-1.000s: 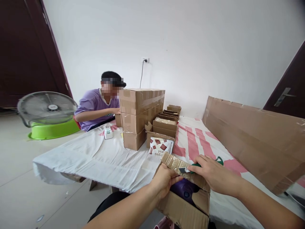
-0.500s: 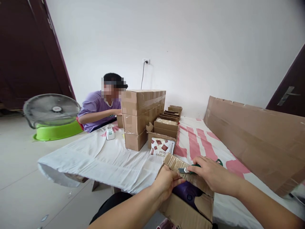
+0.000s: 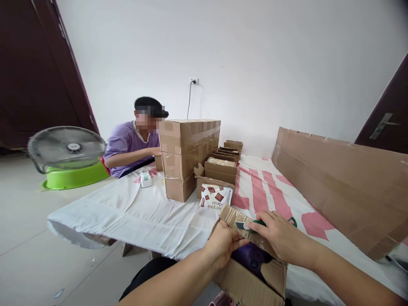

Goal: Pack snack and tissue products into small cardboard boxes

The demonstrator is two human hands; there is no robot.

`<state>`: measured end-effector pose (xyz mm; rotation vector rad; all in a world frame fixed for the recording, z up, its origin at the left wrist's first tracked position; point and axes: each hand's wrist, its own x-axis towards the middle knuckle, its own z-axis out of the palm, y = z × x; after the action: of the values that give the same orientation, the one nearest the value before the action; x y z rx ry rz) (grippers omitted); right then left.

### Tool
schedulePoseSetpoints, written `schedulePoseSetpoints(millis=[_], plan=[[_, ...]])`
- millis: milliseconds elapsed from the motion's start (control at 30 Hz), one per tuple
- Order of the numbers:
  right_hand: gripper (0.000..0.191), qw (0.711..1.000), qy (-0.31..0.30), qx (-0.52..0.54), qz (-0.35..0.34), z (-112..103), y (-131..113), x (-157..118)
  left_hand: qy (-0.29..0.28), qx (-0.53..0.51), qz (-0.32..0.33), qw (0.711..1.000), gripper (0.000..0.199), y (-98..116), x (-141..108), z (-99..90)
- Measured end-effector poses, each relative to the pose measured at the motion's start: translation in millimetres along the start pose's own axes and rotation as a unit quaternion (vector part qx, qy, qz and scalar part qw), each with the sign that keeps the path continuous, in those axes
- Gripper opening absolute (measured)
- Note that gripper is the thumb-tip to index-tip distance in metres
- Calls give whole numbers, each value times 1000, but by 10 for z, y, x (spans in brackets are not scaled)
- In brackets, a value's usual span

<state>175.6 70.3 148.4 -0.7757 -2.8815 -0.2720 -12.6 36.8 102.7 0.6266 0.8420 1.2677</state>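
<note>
A cardboard box [image 3: 250, 285] stands with its top open at the table's near edge. Inside it shows something dark purple [image 3: 251, 256], partly covered by the flaps; I cannot make out what it is. My left hand [image 3: 221, 241] is closed on the edge of the flap [image 3: 230, 216], thumb and fingers pinching the cardboard. In my right hand [image 3: 280, 233] is a green-handled cutter [image 3: 241, 225], its flat grey blade pointing left over that flap, close to my left fingers. Whether the blade touches the cardboard I cannot tell. A white packet with red diamonds [image 3: 216, 195] lies just beyond.
Stacked, taped cartons [image 3: 178, 165] stand mid-table, beside a row of open boxes [image 3: 219, 173]. A large cardboard sheet [image 3: 338, 182] leans along the right side. Another person [image 3: 127, 146] sits at the far left near a white tape dispenser [image 3: 146, 179]. A fan [image 3: 66, 146] stands behind.
The cutter in my right hand has shifted slightly left and up along the flap. My left hand keeps its hold. The whole view has moved a little.
</note>
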Motion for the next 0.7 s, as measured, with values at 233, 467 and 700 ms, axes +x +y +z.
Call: schedulePoseSetpoints(millis=[233, 467, 700], plan=[[62, 997, -70, 18, 31, -203, 0, 6, -8, -9, 3, 1000, 47, -33, 18, -31], [60, 996, -78, 25, 34, -263, 17, -87, -24, -13, 8, 1000, 44, -30, 22, -28], [65, 999, -28, -17, 13, -86, -17, -64, -21, -11, 5, 1000, 45, -29, 43, -55]])
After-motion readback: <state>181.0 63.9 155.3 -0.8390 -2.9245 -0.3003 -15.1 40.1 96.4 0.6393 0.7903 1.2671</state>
